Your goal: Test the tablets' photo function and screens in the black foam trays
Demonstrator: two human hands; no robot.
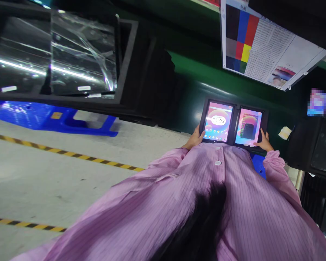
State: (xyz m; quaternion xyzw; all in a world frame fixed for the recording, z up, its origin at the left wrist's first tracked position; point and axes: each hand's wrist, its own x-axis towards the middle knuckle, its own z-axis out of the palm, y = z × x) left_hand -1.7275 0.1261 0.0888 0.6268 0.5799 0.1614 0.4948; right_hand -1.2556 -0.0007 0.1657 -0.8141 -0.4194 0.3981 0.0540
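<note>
Two tablets with lit screens lie side by side in a black tray (235, 121) close in front of my body. The left tablet (217, 123) displays a clock and icons; the right tablet (248, 127) shows a dark panel over a colourful background. My left hand (195, 139) grips the tray's left side, thumb over the edge by the left tablet's lower corner. At the opposite side, my right hand (264, 142) holds the tray with its thumb near the right tablet's lower corner. The undersides of both hands' grips are hidden.
Left stands a black tray (127, 61) of film-covered dark panels, above a blue plastic stool (40, 117). A chart board (274, 47) is behind the green bench surface (195, 69). A pale crumpled piece (284, 133) and another dark panel tray (324, 145) lie right.
</note>
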